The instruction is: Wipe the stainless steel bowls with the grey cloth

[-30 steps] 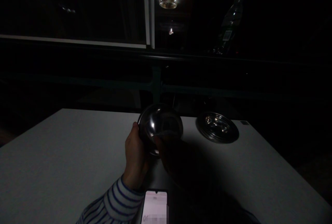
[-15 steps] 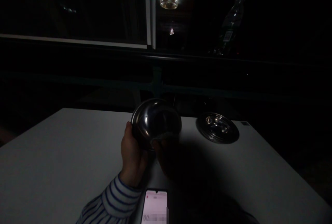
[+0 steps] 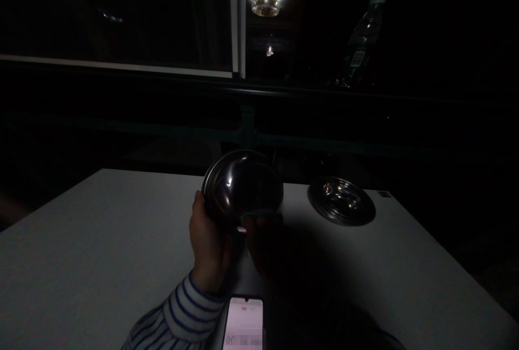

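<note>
A shiny stainless steel bowl (image 3: 243, 182) is tilted up over the middle of the white table. My left hand (image 3: 206, 244), in a striped sleeve, grips the bowl's left edge, fingers behind it and thumb lower down. Deep in shadow, my right hand (image 3: 265, 244) is closed on a greyish cloth or sponge (image 3: 263, 214), whose exact kind is too dark to tell. It presses this against the lower part of the bowl's surface.
A phone (image 3: 244, 323) with a lit screen lies at the near edge. Shiny metal plates or lids (image 3: 343, 201) rest at the table's far right. Beyond the white table (image 3: 101, 242) stand a dark rail, a window frame (image 3: 239, 20) and a clear plastic bottle (image 3: 365, 31).
My right hand has shifted slightly right and up along the bowl with the greyish cloth or sponge. The bowl has tilted a little; my left hand keeps its grip.
</note>
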Demonstrator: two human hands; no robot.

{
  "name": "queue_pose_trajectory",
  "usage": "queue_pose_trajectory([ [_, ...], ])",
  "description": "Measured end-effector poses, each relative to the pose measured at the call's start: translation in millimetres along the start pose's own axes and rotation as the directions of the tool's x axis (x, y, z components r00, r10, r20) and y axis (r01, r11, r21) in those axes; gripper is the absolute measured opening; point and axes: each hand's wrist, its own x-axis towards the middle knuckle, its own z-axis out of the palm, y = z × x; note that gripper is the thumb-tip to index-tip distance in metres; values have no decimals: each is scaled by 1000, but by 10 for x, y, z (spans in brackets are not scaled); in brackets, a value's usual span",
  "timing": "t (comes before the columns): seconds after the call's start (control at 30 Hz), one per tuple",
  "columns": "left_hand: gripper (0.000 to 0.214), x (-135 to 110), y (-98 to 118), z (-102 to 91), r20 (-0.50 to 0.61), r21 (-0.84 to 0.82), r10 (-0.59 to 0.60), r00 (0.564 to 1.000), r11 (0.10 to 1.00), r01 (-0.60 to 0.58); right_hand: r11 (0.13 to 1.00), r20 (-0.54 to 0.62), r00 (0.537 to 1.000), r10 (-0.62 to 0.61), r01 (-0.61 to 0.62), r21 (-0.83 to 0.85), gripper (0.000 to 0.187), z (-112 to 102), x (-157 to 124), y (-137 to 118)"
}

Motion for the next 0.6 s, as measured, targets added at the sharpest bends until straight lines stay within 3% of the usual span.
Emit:
queue_pose_trajectory([
  [0.6,29,29,-15,-32,-10,13,33,999,999,-33,1000,-7,1000,21,-21,-3,27,37,-14,-18],
])
